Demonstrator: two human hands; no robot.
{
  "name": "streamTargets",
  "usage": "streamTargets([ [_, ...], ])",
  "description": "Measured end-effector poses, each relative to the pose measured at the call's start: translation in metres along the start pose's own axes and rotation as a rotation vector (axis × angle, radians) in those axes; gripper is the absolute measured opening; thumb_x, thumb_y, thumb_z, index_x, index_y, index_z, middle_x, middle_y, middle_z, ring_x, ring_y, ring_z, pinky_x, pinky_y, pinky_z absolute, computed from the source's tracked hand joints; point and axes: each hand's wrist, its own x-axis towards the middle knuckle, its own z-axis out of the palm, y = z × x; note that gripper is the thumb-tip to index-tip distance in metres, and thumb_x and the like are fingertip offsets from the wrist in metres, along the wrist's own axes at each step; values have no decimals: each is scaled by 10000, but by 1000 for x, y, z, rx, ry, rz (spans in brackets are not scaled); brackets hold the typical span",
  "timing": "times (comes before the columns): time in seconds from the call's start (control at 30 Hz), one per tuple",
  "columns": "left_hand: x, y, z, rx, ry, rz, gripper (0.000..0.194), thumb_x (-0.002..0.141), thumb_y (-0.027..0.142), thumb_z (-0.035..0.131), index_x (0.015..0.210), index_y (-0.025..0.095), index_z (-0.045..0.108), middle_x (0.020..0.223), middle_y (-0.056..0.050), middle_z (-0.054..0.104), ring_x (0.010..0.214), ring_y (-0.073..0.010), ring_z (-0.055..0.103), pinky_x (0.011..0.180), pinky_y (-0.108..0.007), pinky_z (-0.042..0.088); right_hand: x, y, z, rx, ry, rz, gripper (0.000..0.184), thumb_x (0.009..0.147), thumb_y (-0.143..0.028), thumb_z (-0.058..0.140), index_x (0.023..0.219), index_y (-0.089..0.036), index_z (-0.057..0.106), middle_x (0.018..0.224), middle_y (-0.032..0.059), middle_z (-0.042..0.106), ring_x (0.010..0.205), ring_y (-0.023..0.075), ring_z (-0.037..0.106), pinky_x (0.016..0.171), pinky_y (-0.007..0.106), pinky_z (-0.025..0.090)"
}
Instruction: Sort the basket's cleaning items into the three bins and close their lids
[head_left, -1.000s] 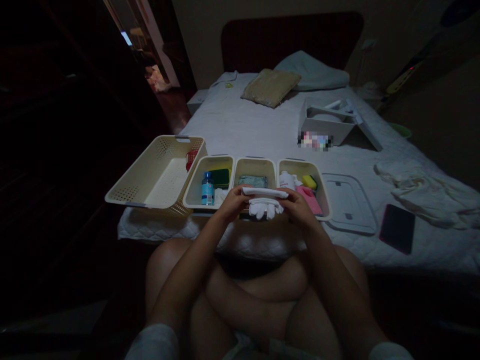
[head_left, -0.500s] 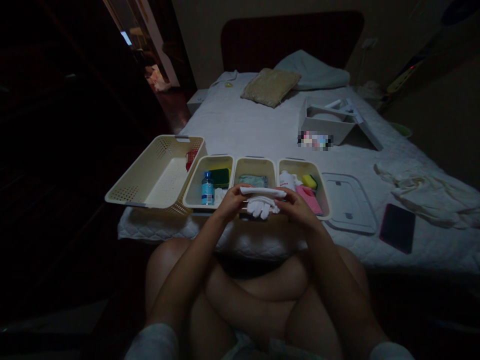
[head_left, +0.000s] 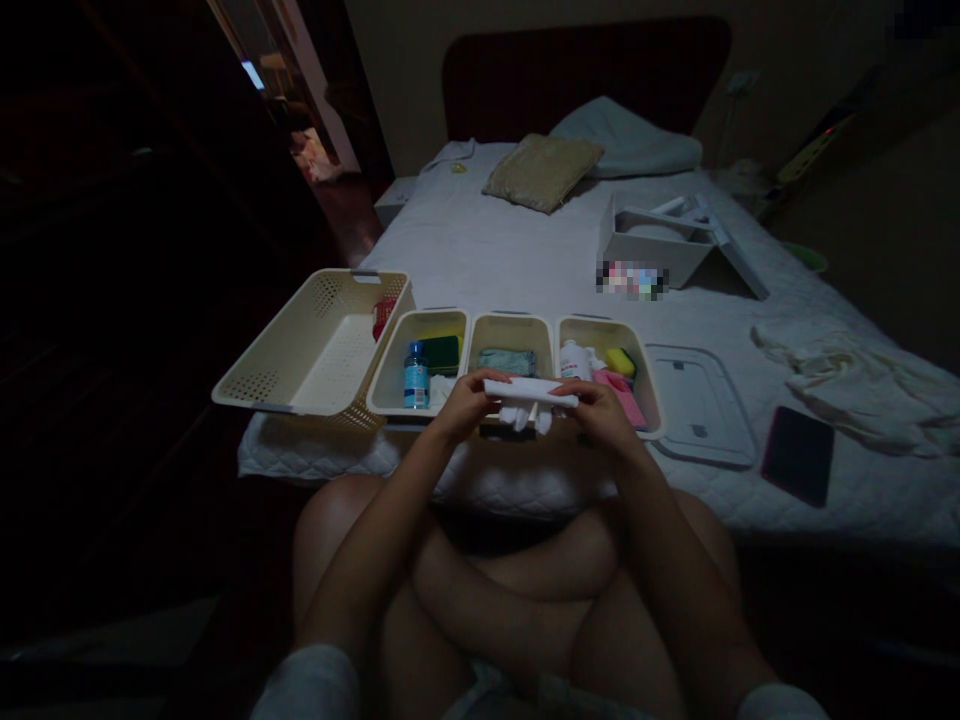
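Both hands grip white gloves [head_left: 531, 391], folded flat along the top with fingertips hanging below. My left hand [head_left: 466, 405] pinches one end, and my right hand [head_left: 596, 408] pinches the other. They are held over the front edge of the middle bin [head_left: 511, 324], where a folded grey-green cloth [head_left: 507, 363] lies. In the bin [head_left: 381, 385] to the left are a blue bottle [head_left: 416, 376], a green and yellow sponge-like item [head_left: 441, 353] and something white. The right bin [head_left: 654, 405] holds a white bottle [head_left: 574, 360], a yellow sponge [head_left: 620, 363] and a pink cloth [head_left: 621, 395].
A large cream basket [head_left: 262, 360] with a red item [head_left: 383, 317] stands at the far left. Right of the bins lie a grey lid [head_left: 701, 405], a dark tablet-like slab [head_left: 797, 456] and a crumpled cloth [head_left: 877, 395]. Farther back are an open white box [head_left: 652, 250] and a pillow [head_left: 544, 173].
The folded top of the gloves has turned to show a broader flat side, and less of the hanging fingers shows below. Both hands have barely shifted.
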Motion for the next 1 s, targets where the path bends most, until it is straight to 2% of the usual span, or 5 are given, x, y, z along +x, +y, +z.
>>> streamTargets([
  [0.23, 0, -1, -3, 33, -47, 61, 197, 473, 140, 684, 642, 147, 585, 907, -46, 646, 839, -177, 586, 664, -274, 467, -3, -1, -2, -31, -58, -11, 111, 649, -297, 611, 685, -221, 683, 916, 43, 680, 845, 199, 605, 710, 329, 475],
  [0.37, -4, 4, -5, -34, -109, 30, 238, 501, 144, 621, 739, 159, 625, 949, -47, 642, 865, -177, 572, 692, -264, 460, -5, -1, -8, -100, -59, -169, 181, 632, -384, 664, 547, -234, 610, 847, 50, 679, 922, 251, 584, 780, 395, 459],
  [0.53, -6, 7, -8, -199, -263, -25, 306, 647, 349, 588, 882, 154, 619, 1003, -88, 610, 858, -189, 571, 709, -309, 474, -6, -9, -3, -183, -36, -113, 205, 689, -422, 636, 742, -230, 683, 870, 58, 665, 869, 227, 591, 771, 370, 457],
  [0.77, -8, 0, -3, -3, -137, -64, 599, 574, 376, 754, 1098, 220, 509, 992, -50, 571, 848, -178, 587, 728, -345, 498, -9, -14, 14, -162, 34, -117, 250, 638, -414, 703, 790, -222, 657, 882, 35, 652, 884, 196, 583, 817, 340, 453],
  [1.0, -4, -5, -5, 85, -80, -19, 630, 529, 310, 788, 1088, 201, 520, 875, -17, 573, 730, -132, 581, 638, -256, 486, -9, -15, 15, -102, 42, -118, 474, 603, -427, 733, 1012, -235, 590, 1014, 45, 616, 974, 208, 564, 861, 342, 457],
])
